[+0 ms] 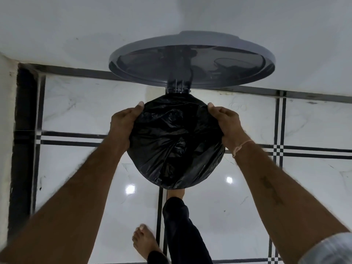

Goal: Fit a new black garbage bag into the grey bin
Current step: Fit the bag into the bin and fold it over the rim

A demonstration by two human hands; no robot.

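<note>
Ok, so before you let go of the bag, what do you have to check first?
1. Lid up and out of the way: ok, it stands open behind the bin.
2. Left hand holds the black bag at the rim: ok.
3. Right hand holds the opposite side: ok.
4. Bag stretched over the whole rim: the sides and near edge look covered; at the hinge, cannot tell.
5. Bag pushed down inside the bin: not ok, it is bunched and wrinkled near the top.
6. Foot on a pedal: cannot tell, the bag hides it.
</note>
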